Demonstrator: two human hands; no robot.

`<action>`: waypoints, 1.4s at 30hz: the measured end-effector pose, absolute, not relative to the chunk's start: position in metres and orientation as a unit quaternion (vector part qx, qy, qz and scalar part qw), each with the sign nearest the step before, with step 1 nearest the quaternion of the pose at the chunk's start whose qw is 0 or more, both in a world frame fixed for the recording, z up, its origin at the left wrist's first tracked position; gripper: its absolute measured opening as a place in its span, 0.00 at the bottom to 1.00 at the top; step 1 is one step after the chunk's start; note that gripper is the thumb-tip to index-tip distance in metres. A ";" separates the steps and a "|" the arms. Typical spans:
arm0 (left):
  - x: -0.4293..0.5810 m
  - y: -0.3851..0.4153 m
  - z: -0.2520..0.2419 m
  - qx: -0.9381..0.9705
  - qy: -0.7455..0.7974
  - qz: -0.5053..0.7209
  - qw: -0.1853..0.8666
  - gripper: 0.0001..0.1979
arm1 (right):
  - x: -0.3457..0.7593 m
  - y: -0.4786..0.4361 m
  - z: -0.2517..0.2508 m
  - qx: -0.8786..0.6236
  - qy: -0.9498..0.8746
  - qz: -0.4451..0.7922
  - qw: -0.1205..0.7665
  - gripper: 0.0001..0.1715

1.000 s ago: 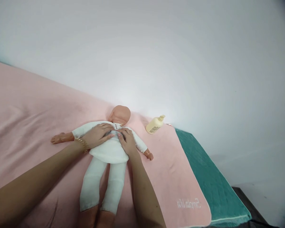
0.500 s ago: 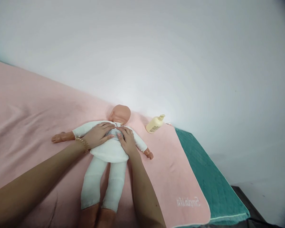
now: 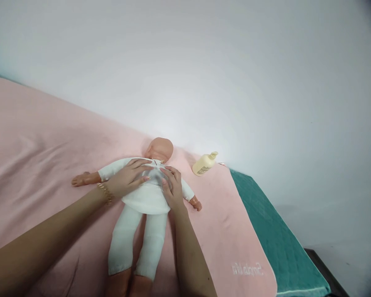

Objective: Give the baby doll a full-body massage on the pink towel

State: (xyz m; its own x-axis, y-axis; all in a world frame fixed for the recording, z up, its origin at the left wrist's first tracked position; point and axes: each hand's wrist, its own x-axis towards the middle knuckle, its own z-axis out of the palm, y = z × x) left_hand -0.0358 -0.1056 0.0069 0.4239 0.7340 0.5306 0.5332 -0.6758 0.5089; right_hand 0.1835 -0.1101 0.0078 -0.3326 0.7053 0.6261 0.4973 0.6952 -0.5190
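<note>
A baby doll [image 3: 146, 198] in white clothes lies stretched out on a pink blanket, its head toward the wall and its feet toward me. My left hand [image 3: 128, 178] rests flat on the left side of its torso, fingers extended, a gold bracelet at the wrist. On the torso's right side lies my right hand [image 3: 173, 189], its fingers spread and slightly bent. A strip of the doll's upper torso, with a greyish patch, shows between my fingertips. Neither hand grips anything. Beyond the doll's right arm stands a pale yellow pump bottle [image 3: 203, 164].
The pink blanket [image 3: 222, 239] has folds at the left and mirrored lettering near its right corner. Under it is a green padded mat [image 3: 272, 235], which ends at the right. A pale wall [image 3: 185, 74] rises behind, and a dark edge [image 3: 323, 266] shows at lower right.
My hands have slid apart sideways on the doll's torso, left hand leftward and right hand rightward, widening the gap between the fingertips. The whole view has shifted slightly.
</note>
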 end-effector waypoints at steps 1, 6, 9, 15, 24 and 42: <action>-0.038 -0.111 0.013 0.837 0.365 0.383 0.141 0.23 | 0.184 -0.114 0.010 -0.364 -0.802 0.106 0.461 0.19; -0.046 -0.137 0.041 0.872 0.292 0.329 0.214 0.18 | 0.185 -0.129 0.022 -0.298 -0.818 0.112 0.479 0.18; -0.045 -0.144 0.051 0.883 0.273 0.278 0.260 0.14 | 0.186 -0.136 0.027 -0.268 -0.849 0.182 0.417 0.19; -0.038 -0.147 0.051 0.885 0.228 0.224 0.339 0.13 | 0.186 -0.138 0.028 -0.260 -0.876 0.269 0.305 0.16; -0.029 -0.147 0.035 0.873 0.262 0.231 0.340 0.13 | 0.181 -0.146 0.044 -0.364 -0.851 0.328 0.189 0.20; -0.032 -0.131 0.030 0.883 0.285 0.248 0.277 0.13 | 0.189 -0.141 0.049 -0.437 -0.827 0.282 0.212 0.19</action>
State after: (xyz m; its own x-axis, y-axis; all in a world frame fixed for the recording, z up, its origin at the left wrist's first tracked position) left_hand -0.0318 -0.1309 0.0301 0.7140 0.6414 0.2806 0.3660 -0.6837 0.6314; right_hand 0.1890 -0.1407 0.0491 -0.5288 0.8423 0.1041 0.6030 0.4592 -0.6523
